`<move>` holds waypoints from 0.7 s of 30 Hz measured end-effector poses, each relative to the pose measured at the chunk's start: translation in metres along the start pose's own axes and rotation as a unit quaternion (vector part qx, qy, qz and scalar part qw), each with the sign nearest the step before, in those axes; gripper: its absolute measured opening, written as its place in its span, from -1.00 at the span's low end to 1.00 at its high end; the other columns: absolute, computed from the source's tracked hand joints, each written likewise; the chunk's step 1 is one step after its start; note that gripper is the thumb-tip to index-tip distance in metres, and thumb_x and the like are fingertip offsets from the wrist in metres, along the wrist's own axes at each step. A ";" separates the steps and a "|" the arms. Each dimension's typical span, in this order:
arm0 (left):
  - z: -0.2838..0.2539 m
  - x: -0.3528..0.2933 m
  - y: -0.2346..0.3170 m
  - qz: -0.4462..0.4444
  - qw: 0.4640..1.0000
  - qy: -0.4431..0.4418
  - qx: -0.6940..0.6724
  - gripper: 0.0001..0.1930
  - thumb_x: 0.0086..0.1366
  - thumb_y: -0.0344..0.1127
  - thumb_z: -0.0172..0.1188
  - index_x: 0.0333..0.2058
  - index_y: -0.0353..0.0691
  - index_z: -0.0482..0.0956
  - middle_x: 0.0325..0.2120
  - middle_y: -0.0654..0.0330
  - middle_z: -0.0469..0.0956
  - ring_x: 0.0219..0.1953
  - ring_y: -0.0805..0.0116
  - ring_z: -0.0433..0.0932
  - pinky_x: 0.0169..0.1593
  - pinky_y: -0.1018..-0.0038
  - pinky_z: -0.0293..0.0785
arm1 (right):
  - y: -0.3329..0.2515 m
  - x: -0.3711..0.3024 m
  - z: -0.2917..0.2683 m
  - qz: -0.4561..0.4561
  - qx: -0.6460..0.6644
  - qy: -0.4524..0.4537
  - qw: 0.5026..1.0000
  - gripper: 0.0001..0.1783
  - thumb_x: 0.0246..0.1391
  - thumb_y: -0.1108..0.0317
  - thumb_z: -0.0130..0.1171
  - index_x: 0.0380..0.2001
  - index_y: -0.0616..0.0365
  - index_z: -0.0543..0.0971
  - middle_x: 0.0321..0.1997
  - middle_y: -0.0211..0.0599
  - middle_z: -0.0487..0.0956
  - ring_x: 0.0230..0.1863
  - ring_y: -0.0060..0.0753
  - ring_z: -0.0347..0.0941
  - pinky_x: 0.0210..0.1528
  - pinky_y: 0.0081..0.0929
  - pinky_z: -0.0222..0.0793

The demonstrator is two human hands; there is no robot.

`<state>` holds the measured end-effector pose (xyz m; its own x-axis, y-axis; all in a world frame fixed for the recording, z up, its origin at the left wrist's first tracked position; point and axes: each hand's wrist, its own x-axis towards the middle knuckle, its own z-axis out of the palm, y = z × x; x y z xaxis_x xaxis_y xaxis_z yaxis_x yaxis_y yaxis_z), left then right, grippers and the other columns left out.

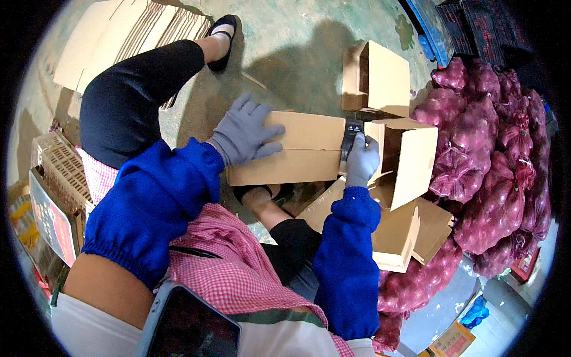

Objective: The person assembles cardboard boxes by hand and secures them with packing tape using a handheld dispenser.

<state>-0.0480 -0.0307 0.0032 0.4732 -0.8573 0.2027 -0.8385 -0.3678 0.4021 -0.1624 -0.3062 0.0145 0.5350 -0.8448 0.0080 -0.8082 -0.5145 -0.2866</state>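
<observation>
Left hand in a grey knit glove [245, 132] lies flat, fingers spread, on the left end of a long closed brown cardboard box [291, 143]; palm contact hidden. Right hand in a grey glove [364, 160] is curled around a black handheld tool [351, 134] at the box's right end; tool's lower part hidden behind the fingers, exact kind hard to make out. Box lies crosswise between the person's legs, underside and support hidden. Open brown cardboard boxes [414, 163] overlap just right of it, partly covering purple-red mesh bags of round produce [467, 143]; rightmost bags fade into the dark rim. Flattened cardboard stack [119, 35] cut off at top, dark-screened phone [193, 327] cut off at bottom. Writing: small white marks on the tool, too small to read; print on a red-and-grey panel [52, 214] at far left; dark lettering on a yellow-brown carton [453, 340], lower right
</observation>
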 end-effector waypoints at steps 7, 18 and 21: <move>0.001 0.000 0.004 -0.041 0.999 -0.017 0.010 -0.46 0.08 0.22 0.01 -0.01 0.10 0.42 -0.15 -0.04 0.37 -0.11 -0.01 0.36 0.10 0.02 0.12 | -0.004 -0.018 -0.003 0.046 0.168 -0.017 0.985 -0.58 0.03 0.13 0.11 -0.19 0.28 0.43 -0.31 -0.02 0.54 -0.40 -0.20 0.51 -0.30 -0.40 0.42; 0.002 -0.004 0.003 -0.037 0.999 -0.005 -0.009 -0.44 0.04 0.23 0.06 -0.06 0.05 0.44 -0.16 -0.03 0.38 -0.13 -0.01 0.37 0.07 0.05 0.16 | -0.049 -0.069 -0.061 0.038 0.602 0.014 0.797 -0.79 0.14 0.33 -0.03 -0.44 0.26 0.47 -0.44 -0.39 0.46 -0.47 -0.55 0.36 -0.41 -0.59 0.36; 0.004 -0.003 0.003 -0.033 0.999 0.003 -0.018 -0.46 0.04 0.22 0.06 -0.08 0.05 0.46 -0.16 -0.03 0.38 -0.14 -0.01 0.37 0.07 0.05 0.17 | -0.042 -0.095 -0.039 0.035 0.561 -0.023 0.827 -0.73 0.13 0.26 -0.02 -0.35 0.30 0.46 -0.38 -0.30 0.47 -0.40 -0.50 0.37 -0.34 -0.56 0.35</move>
<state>-0.0528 -0.0306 0.0005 0.5283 -0.8298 0.1800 -0.7954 -0.4095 0.4468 -0.1890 -0.2100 0.0627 0.5272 -0.8464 -0.0755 -0.1138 0.0177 -0.9933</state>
